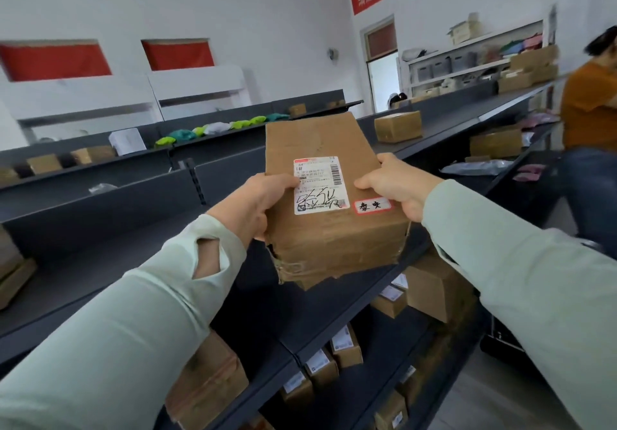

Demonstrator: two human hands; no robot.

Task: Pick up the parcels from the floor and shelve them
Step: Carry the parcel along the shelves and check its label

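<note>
I hold a brown cardboard parcel (pixel 329 236) with a white shipping label and a small red-edged sticker, in front of me at chest height. My left hand (pixel 258 204) grips its left side and my right hand (pixel 399 184) grips its right side. The parcel hangs above the front edge of a dark grey shelf (pixel 100 262). Its lower corners are torn and taped. Both arms wear pale green sleeves.
The shelf unit runs from left to right with more brown boxes (pixel 397 126) on the upper levels and several labelled boxes (pixel 345 346) on the lower levels. Green bags (pixel 213 129) lie on the rear shelf. A person in an orange top (pixel 587 109) stands at the right.
</note>
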